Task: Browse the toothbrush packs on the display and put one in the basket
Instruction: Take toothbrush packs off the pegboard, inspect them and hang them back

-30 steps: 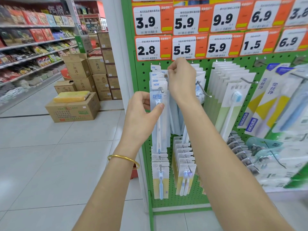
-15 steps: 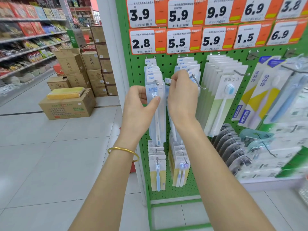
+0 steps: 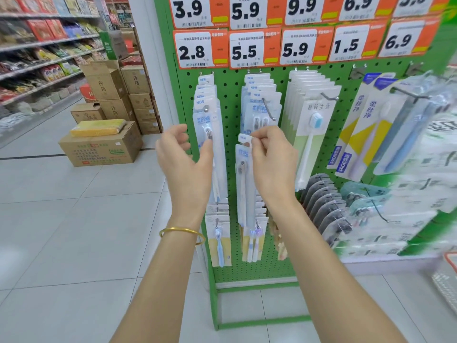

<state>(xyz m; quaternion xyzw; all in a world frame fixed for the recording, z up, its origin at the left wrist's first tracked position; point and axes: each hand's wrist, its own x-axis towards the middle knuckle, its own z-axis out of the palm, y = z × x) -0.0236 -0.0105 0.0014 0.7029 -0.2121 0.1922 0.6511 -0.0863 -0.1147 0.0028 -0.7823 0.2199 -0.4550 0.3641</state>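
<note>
The left hand [image 3: 184, 157] has let go. Half a second ago its thumb lay across the front pack of the left column [image 3: 210, 134]; now the fingers hang loosely bent, holding nothing, just beside that pack, and I cannot tell whether a fingertip brushes it. A gold bangle [image 3: 181, 231] sits on that wrist. The right hand [image 3: 273, 159] has come down from the hook [image 3: 268, 108], and the toothbrush pack [image 3: 243, 169] has come with it. Thumb and fingers pinch its top tab, and the pack dangles upright, off the hook, in front of the middle column.

The green pegboard [image 3: 232, 90] carries orange and white price tags [image 3: 200, 49] along its top. Below the two blue columns hang shorter yellow-backed packs [image 3: 218, 243]. The held pack covers part of that lower row. To the right come white-handled brush packs [image 3: 311, 134], then tall yellow and white packs [image 3: 356, 134], with dark fanned packs [image 3: 321, 201] under them. The far right of the display is blurred. At the lower right edge a red-rimmed corner [image 3: 448, 258] pokes in, too cut off to name.

Pale floor tiles [image 3: 61, 219] run off to the left. There a cardboard box [image 3: 101, 149] bears a yellow bundle [image 3: 97, 127], and more boxes [image 3: 116, 90] are stacked behind it. Stocked shelves [image 3: 37, 58] line the aisle's left side.
</note>
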